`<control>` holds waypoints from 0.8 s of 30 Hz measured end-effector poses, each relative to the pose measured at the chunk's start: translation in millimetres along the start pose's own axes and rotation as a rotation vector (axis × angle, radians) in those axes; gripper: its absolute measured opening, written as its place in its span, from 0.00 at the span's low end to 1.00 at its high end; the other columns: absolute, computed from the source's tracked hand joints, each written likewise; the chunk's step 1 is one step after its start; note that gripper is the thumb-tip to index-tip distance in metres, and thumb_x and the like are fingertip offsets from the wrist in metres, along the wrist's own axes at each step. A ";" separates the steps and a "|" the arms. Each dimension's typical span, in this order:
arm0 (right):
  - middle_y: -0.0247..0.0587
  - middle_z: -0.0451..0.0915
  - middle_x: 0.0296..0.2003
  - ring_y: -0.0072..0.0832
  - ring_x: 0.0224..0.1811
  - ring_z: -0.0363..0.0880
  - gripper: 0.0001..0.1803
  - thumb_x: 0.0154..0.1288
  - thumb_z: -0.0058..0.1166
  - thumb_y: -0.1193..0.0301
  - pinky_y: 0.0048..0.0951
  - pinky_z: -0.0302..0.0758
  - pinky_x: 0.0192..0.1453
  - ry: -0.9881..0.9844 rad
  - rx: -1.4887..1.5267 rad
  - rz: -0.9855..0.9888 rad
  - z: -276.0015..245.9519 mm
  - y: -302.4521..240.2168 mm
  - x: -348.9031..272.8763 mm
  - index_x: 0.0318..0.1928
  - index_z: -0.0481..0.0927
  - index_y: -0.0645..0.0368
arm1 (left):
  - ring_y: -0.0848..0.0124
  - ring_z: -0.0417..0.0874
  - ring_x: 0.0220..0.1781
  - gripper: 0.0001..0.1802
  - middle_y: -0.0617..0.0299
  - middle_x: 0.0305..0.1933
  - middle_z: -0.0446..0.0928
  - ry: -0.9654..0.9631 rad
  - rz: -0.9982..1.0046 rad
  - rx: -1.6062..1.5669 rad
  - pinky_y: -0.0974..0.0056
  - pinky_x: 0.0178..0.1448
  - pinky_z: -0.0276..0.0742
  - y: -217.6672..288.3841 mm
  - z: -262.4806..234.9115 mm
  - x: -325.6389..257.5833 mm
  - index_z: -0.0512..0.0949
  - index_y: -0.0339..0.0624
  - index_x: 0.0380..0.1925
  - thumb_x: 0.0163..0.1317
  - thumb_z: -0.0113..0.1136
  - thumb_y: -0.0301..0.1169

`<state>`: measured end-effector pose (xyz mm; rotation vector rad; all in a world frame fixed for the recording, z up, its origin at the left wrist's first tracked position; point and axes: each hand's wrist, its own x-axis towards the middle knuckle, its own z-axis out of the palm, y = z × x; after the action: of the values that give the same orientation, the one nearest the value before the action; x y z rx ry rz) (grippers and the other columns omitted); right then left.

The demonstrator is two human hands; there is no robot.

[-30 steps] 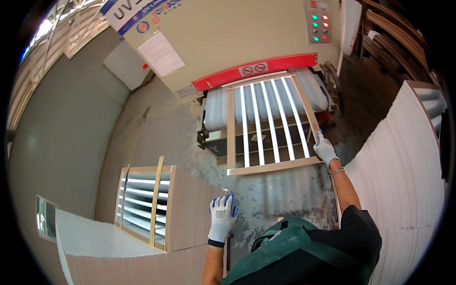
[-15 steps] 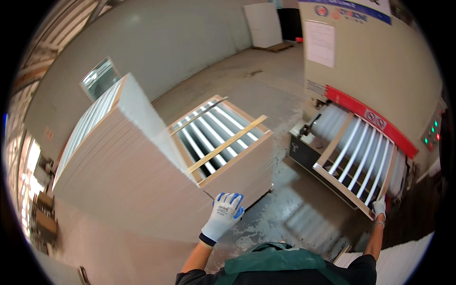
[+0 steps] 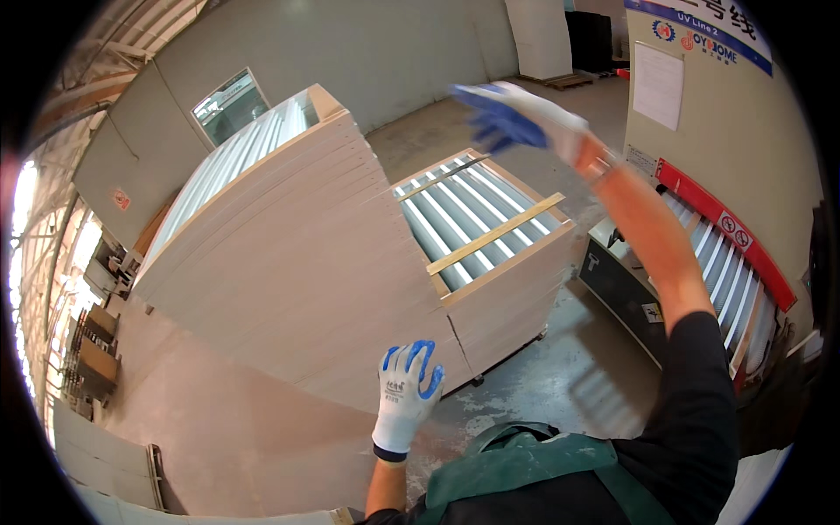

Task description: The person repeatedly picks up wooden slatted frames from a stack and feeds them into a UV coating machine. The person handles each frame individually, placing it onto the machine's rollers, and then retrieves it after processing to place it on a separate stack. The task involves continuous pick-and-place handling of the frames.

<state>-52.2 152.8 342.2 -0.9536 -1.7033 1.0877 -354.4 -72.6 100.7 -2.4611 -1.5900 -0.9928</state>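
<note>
My left hand (image 3: 407,394), in a white glove with blue fingertips, hovers before the side of the tall stack of slatted panels (image 3: 289,271). Its fingers are apart and hold nothing. My right hand (image 3: 525,121), gloved the same way and blurred, reaches out high above the lower stack of panels (image 3: 512,302); its fingers stretch leftward with nothing in them. Two wooden strips lie across that lower stack, the nearer strip (image 3: 497,234) pale. A slatted panel (image 3: 717,262) lies on the machine's rollers at right, partly hidden by my right arm.
A beige machine (image 3: 717,105) with a red guard bar (image 3: 731,229) stands at the right. A pale tall stack (image 3: 538,39) rests on a pallet by the far wall. Brown stacked goods (image 3: 98,363) are at the far left.
My right hand has let go of the panel at the machine and swung up and left. The panel sits farther into the machine. The view has turned left; my left hand stays empty.
</note>
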 end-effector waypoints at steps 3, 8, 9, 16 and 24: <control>0.63 0.70 0.59 0.36 0.54 0.80 0.59 0.53 0.58 0.28 0.36 0.85 0.49 -0.062 -0.139 -0.047 85.3 -46.7 74.4 0.65 0.66 0.71 | 0.51 0.75 0.58 0.21 0.53 0.53 0.79 0.041 -0.061 -0.003 0.49 0.67 0.65 -9.7 -12.9 -18.7 0.79 0.42 0.53 0.58 0.66 0.31; 0.47 0.83 0.33 0.26 0.27 0.82 0.31 0.56 0.69 0.48 0.24 0.79 0.27 -0.232 -0.142 -0.087 144.5 -64.7 150.7 0.43 0.83 0.67 | 0.51 0.76 0.56 0.20 0.54 0.53 0.79 0.055 -0.107 0.004 0.48 0.66 0.66 -26.9 -29.7 -40.4 0.78 0.42 0.52 0.58 0.66 0.30; 0.44 0.83 0.32 0.24 0.27 0.81 0.26 0.57 0.69 0.52 0.23 0.78 0.27 -0.240 -0.217 -0.097 144.8 -65.8 158.9 0.41 0.84 0.65 | 0.52 0.76 0.56 0.21 0.54 0.53 0.79 0.038 -0.111 -0.004 0.48 0.67 0.66 -30.5 -31.8 -40.8 0.78 0.42 0.53 0.58 0.66 0.30; 0.28 0.83 0.29 0.14 0.29 0.79 0.13 0.66 0.57 0.63 0.18 0.77 0.36 -0.264 -0.044 -0.249 86.3 -30.9 133.4 0.38 0.88 0.58 | 0.49 0.75 0.57 0.23 0.52 0.52 0.79 0.073 -0.094 -0.050 0.48 0.68 0.65 -32.3 -51.1 -28.8 0.77 0.41 0.55 0.58 0.68 0.30; 0.44 0.82 0.46 0.33 0.51 0.83 0.17 0.71 0.58 0.66 0.33 0.79 0.58 -0.271 -0.692 -0.921 -59.3 -22.9 -47.0 0.55 0.78 0.60 | 0.61 0.79 0.58 0.34 0.46 0.59 0.77 0.290 -0.099 -0.763 0.60 0.60 0.74 -18.0 -79.5 5.6 0.68 0.31 0.66 0.58 0.65 0.26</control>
<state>15.1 118.2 365.1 -0.2811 -2.4297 -0.0035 -406.5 -88.9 161.4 -2.4469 -1.4167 -2.1905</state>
